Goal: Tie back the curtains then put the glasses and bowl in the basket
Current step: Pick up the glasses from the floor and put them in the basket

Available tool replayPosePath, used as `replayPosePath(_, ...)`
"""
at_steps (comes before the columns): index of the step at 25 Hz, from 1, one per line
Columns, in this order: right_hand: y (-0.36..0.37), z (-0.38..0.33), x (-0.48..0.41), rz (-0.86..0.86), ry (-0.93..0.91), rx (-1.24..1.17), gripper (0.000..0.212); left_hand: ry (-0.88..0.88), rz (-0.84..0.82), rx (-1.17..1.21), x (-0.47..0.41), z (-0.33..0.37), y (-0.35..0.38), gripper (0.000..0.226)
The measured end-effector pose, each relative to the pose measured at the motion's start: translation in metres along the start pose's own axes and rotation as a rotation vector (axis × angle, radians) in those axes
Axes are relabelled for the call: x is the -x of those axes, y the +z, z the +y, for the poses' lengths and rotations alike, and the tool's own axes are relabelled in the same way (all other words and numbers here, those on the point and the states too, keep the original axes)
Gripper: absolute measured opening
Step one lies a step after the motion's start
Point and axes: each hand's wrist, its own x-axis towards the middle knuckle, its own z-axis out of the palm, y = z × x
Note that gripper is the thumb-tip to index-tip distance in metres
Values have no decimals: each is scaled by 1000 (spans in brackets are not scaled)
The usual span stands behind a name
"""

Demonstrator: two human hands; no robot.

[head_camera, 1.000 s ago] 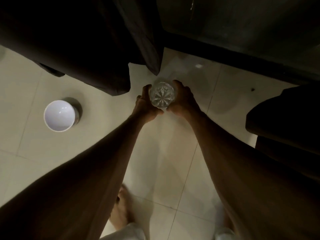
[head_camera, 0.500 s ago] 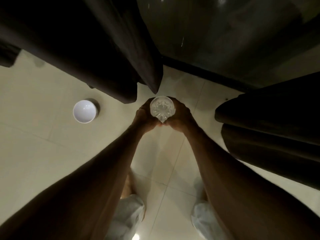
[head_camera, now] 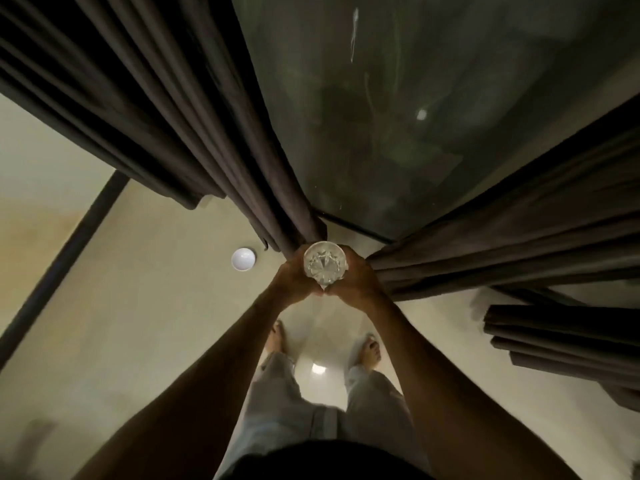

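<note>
Pale tiled floor spreads beneath you, and a dark window pane fills the view ahead. Brown pleated curtains flank it. The left curtain narrows to a gathered end just beyond your hands, and the right curtain sweeps in from the right. Your left hand and right hand are raised together in front of you. Their fingers curl round a clear glass, cupping it from both sides. You see it end-on, with its star-cut pattern showing. The white bowl sits on the floor left of your hands, near the left curtain's hem.
</note>
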Motion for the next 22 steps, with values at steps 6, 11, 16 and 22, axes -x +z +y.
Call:
replayPosePath(6,-30,-37,53,-4,-77,115,80,2,-67,97,63,48,-9,58)
replayPosePath(11,-37,-36,63,35,-138,96,76,45,-46,188,87,70,-3,63)
replayPosePath(16,-44,-40,74,36,-173,59,71,66,1,241,94,71,6,74)
replayPosePath(22,-40,-34,88,-4,-169,53,67,30,15,172,103,63,12,62)
